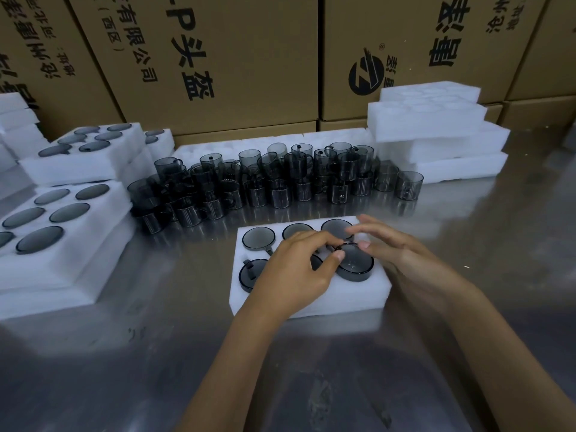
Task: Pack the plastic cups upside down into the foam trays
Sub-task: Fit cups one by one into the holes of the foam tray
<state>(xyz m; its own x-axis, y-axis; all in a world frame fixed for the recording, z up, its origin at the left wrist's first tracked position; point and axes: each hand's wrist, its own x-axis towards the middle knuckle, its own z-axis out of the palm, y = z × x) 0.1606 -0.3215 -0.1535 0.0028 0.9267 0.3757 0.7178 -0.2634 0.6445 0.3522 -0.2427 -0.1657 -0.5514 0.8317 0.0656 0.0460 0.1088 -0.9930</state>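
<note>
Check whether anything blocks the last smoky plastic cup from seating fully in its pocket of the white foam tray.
Nothing visible blocks it. The smoky grey plastic cup sits upside down in the near-right pocket of the white foam tray, raised above the foam. The left hand touches its rim; the right hand hovers over it.

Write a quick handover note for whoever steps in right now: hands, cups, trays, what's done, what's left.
Left hand rests over the tray, thumb on the near-right cup. Right hand is open, fingertips at that cup's rim.
That cup sits proud, not fully seated.
Done: all six pockets hold upside-down cups; filled trays are stacked on the left.
Left: press the cup home, then pack the loose cups into the empty trays at the right.
</note>
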